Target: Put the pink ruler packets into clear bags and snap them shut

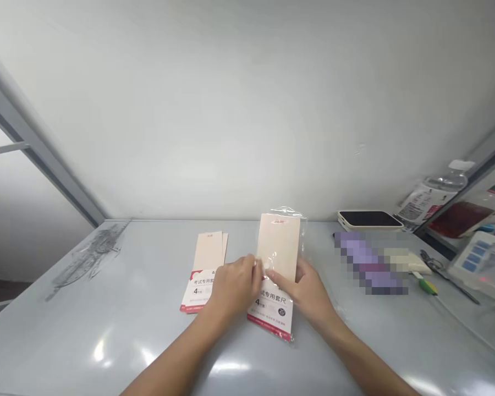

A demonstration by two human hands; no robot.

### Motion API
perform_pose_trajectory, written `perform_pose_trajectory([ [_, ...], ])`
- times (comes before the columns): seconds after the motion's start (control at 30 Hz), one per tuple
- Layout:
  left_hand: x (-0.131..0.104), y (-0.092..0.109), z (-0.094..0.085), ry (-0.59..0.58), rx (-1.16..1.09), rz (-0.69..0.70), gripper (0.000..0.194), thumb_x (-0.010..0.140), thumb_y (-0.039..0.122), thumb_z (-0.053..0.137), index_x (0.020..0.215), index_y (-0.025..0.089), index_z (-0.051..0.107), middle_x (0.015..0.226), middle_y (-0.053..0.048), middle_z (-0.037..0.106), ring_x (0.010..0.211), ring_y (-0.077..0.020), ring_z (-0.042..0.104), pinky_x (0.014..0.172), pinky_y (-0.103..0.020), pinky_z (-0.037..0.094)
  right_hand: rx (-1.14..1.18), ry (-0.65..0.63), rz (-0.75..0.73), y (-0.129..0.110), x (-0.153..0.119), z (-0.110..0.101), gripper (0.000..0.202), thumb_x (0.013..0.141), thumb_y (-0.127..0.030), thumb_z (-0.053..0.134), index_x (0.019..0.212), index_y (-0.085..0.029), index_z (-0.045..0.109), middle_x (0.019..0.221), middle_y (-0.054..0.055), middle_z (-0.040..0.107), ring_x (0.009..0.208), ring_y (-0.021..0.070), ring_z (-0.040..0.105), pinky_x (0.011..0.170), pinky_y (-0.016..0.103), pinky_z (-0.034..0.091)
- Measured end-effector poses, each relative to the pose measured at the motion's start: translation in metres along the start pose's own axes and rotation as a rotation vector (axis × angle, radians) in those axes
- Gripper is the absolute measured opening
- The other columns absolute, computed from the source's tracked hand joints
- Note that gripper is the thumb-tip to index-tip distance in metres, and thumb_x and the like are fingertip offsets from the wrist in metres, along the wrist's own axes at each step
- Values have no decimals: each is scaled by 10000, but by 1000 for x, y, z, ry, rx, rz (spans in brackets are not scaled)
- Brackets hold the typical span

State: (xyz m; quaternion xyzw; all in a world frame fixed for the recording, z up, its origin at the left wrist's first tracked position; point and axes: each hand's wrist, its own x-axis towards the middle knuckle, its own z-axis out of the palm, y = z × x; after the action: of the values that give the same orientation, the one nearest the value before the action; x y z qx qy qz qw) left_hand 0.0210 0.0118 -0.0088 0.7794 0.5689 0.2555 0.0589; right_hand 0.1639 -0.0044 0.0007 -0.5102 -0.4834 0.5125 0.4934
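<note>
A cream card with a white and red printed lower part point(277, 242) is inside a clear plastic sleeve, held up over the grey table point(148, 335). My right hand point(309, 289) grips its right edge, thumb on the front and fingers behind. At its left edge is my left hand point(237, 283), closed with the fingertips pinched at the sleeve. Similar cream cards with a red and white label point(206, 253) lie stacked on the table to the left, partly covered by my left hand.
At the right are a phone point(369, 219), a blurred purple packet point(365, 264), a clear bottle point(433, 192), scissors point(449, 275), a green and yellow item with a white cable point(428, 285) and a plastic box point(484, 264). A white wall stands behind the table.
</note>
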Motion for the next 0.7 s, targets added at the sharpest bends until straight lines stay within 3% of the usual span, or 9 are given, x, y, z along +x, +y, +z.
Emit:
perform_pose_trajectory([
  [0.17,-4,5,1,-45,-80,80,248,868,310,304,709,195,455,542,-8,475,392,-108,297,462,-270,117,-5,103,48,2,3,0,293,627,-347,698,851,-184,604,853,76,686,761,268,644,609,344,516],
  [0.33,-5,11,-8,-122,-210,101,292,870,358,298,677,196,444,557,-2,472,439,-111,334,472,-263,169,-18,90,21,5,3,-1,261,602,-296,717,804,-168,612,819,66,684,737,264,638,584,327,514],
  [0.5,1,9,-13,-150,-700,-104,326,846,438,361,636,190,385,542,39,413,491,-92,359,474,-222,245,118,-36,27,-2,2,-4,298,624,-328,712,854,-156,630,808,76,688,726,253,638,607,333,506],
  [0.6,5,6,-10,-199,-958,-226,303,772,481,491,737,204,371,542,71,401,471,-77,376,457,-199,279,201,-117,55,-8,0,-6,309,620,-357,716,852,-164,646,813,75,691,733,249,639,631,340,501],
  [0.7,6,6,-9,-289,-1092,-223,319,775,504,478,779,192,413,581,54,450,491,-79,427,472,-199,319,250,-156,75,-9,1,-8,314,615,-362,720,845,-161,652,794,73,691,715,245,638,629,344,499],
])
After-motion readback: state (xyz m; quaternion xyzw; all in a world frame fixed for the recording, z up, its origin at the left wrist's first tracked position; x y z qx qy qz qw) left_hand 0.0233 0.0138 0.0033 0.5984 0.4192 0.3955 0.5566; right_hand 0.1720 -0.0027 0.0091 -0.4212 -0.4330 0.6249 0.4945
